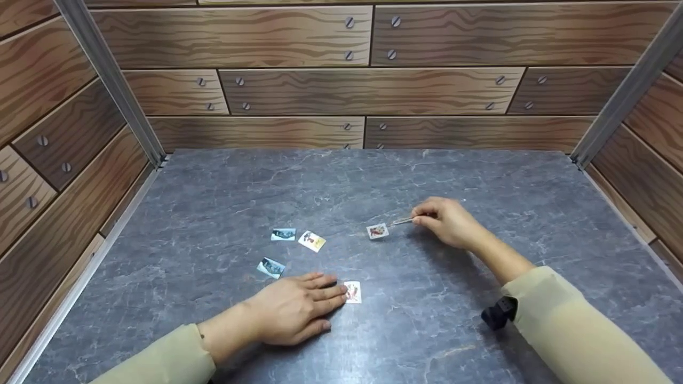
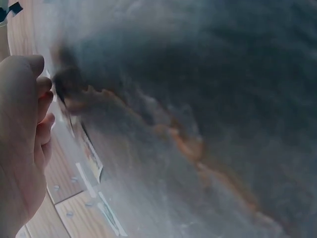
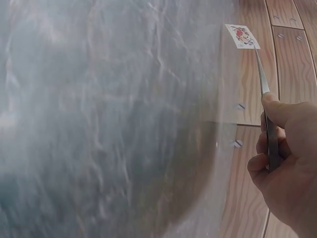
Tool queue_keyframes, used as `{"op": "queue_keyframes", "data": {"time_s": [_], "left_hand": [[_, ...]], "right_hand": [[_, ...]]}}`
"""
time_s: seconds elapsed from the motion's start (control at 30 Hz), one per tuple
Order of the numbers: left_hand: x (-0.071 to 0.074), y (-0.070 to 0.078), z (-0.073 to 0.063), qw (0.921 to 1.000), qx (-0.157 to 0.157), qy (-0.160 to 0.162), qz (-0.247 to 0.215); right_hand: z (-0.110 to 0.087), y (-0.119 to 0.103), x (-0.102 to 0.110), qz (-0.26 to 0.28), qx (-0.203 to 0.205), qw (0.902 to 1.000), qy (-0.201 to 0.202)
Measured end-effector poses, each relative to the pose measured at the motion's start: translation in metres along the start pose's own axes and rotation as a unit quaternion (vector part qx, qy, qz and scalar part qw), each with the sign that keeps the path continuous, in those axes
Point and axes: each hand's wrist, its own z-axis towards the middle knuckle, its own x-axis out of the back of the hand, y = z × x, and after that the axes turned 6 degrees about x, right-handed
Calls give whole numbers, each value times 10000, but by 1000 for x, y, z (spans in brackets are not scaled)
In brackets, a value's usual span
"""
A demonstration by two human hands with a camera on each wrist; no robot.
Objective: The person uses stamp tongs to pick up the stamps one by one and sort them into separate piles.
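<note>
Right hand (image 1: 451,221) is gripping tweezers (image 1: 401,220), holding raised card (image 1: 378,231) above counter (image 1: 416,309), left hand (image 1: 291,310) is lying outstretched, touching second card (image 1: 354,293), three more cards (image 1: 311,241) lying nearby

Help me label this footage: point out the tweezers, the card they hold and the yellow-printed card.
Tweezers (image 3: 263,82), right wrist view, metal shank.
Held card (image 1: 378,231), head view, printed middle.
Yellow-printed card (image 1: 312,241), head view, printed middle.

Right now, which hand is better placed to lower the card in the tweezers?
Likely the right hand: it grips the tweezers holding that card, while the left hand rests by another card.
</note>
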Motion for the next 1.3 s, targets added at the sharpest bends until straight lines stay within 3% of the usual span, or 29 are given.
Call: {"op": "queue_keyframes", "data": {"time_s": [0.4, 0.8, 1.1, 1.3], "left_hand": [[-1, 1, 4, 10000, -2, -11, -32], [-2, 1, 4, 9997, 67, -61, -241], [-3, 1, 3, 9996, 133, -124, -227], [-3, 1, 3, 9994, 145, -171, -258]], "right_hand": [[-14, 17, 35, -340, -43, 9990, 283], [-43, 54, 72, -606, -408, 9941, 800], [-60, 79, 88, -825, -728, 9883, 1060], [-70, 90, 93, -863, -938, 9869, 991]]}}
